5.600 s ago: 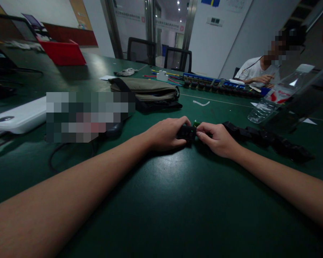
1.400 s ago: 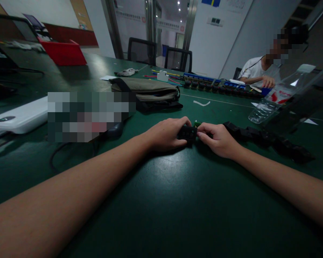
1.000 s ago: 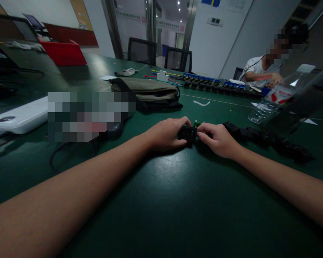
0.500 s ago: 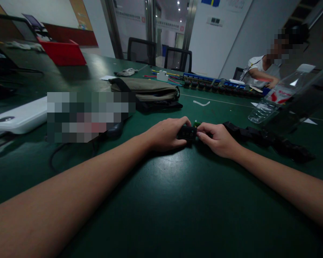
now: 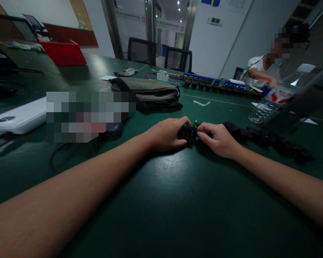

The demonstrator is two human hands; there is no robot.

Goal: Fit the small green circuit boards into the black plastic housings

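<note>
A small black module (image 5: 187,133) is between my two hands, low over the dark green table (image 5: 167,200). My left hand (image 5: 168,135) grips its left end, thumb in front and fingers behind. At the module's right end, my right hand (image 5: 216,139) has thumb and index finger pinched together; what they hold is too small to make out. A green circuit board piece (image 5: 197,123) shows just behind the module. A chain of black blocks (image 5: 266,139) lies right of my right hand.
Beyond my hands lie a grey-green bag (image 5: 148,87) and a blue-and-black strip assembly (image 5: 218,84) with wires. A clear bottle (image 5: 281,95) stands tilted-looking at right. White case (image 5: 24,114) at left, red bin (image 5: 63,52) farther back. A person (image 5: 263,70) sits across.
</note>
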